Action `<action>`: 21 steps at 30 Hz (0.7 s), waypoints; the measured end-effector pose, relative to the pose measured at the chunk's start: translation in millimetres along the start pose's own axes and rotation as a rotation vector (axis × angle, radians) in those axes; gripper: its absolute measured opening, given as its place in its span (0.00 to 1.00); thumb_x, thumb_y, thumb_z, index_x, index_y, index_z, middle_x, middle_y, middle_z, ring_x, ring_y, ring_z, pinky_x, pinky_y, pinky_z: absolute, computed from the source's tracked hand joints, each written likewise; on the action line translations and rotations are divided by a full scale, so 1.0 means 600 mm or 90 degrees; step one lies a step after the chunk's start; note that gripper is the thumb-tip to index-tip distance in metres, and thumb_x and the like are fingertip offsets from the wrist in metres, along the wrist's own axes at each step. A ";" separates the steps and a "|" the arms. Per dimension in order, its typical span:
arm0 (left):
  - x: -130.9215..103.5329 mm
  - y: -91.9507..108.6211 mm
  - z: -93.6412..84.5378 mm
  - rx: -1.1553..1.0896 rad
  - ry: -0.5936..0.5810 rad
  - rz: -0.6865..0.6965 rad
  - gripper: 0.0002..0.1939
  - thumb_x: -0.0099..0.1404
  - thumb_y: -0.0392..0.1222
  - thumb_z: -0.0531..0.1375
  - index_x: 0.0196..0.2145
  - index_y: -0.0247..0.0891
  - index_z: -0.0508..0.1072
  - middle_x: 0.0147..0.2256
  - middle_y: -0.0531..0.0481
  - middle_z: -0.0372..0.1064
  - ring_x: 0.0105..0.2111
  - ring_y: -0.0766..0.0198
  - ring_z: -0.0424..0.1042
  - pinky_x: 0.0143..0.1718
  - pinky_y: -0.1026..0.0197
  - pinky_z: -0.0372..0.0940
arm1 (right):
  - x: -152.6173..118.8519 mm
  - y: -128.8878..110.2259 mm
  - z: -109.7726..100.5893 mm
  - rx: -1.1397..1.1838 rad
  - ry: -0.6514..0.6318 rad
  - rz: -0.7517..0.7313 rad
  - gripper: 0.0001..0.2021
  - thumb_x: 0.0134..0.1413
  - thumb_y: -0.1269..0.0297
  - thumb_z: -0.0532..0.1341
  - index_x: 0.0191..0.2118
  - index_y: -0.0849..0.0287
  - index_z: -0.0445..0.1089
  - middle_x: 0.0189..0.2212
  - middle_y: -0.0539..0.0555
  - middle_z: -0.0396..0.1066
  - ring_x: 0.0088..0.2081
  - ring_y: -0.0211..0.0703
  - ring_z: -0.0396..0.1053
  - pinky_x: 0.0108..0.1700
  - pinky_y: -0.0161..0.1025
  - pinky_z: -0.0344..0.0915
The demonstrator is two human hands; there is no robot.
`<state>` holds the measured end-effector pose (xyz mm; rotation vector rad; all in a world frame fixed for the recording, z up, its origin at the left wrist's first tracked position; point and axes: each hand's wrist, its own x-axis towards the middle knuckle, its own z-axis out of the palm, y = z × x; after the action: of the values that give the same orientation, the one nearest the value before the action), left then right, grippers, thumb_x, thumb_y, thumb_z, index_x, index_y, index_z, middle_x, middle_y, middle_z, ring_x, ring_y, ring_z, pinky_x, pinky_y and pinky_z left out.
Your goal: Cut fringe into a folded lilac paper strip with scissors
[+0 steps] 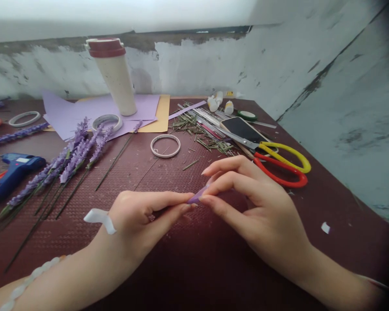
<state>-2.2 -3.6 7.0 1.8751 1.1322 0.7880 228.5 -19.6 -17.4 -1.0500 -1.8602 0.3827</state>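
Note:
A small purple strip (197, 196) is held between both hands, low over the dark red table. My left hand (145, 216) pinches its left end between thumb and index finger; a piece of white tape (100, 219) clings to the back of this hand. My right hand (256, 198) pinches the strip's right end, its fingers curved over and partly hiding it. Just beyond the hands lies a white tape ring (178, 149). Scissors (280, 162) with red and yellow handles rest beyond my right hand.
Purple flower stems (74, 155) and a blue glue gun (17, 170) lie left. Behind are purple paper (145, 106), a cup (116, 77) with a red lid, and a tape roll. Green clippings (188, 123), a phone (243, 128) and small bottles (218, 99) lie back right.

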 end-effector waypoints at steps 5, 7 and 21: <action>-0.004 0.003 -0.002 -0.003 -0.003 0.000 0.10 0.71 0.35 0.70 0.43 0.43 0.94 0.36 0.53 0.91 0.32 0.61 0.91 0.36 0.70 0.79 | -0.002 0.001 0.005 -0.005 0.004 -0.012 0.08 0.69 0.72 0.72 0.38 0.52 0.81 0.44 0.53 0.80 0.46 0.45 0.82 0.52 0.41 0.82; -0.005 0.004 -0.001 -0.005 0.002 0.006 0.10 0.70 0.34 0.70 0.42 0.42 0.94 0.35 0.53 0.91 0.29 0.61 0.90 0.34 0.70 0.78 | -0.002 0.002 0.007 -0.008 0.004 -0.014 0.08 0.70 0.71 0.72 0.38 0.52 0.80 0.44 0.53 0.80 0.47 0.44 0.82 0.53 0.38 0.81; -0.012 -0.007 0.006 -0.040 0.035 0.083 0.11 0.67 0.29 0.71 0.41 0.40 0.93 0.34 0.52 0.91 0.28 0.61 0.90 0.33 0.72 0.79 | -0.004 0.006 0.001 -0.026 0.005 -0.020 0.08 0.72 0.71 0.71 0.39 0.52 0.79 0.46 0.52 0.78 0.47 0.40 0.81 0.53 0.33 0.79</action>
<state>-4.1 -10.0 1.0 1.8993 1.0159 0.9426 230.0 -19.3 -21.4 -1.0460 -1.8829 0.3237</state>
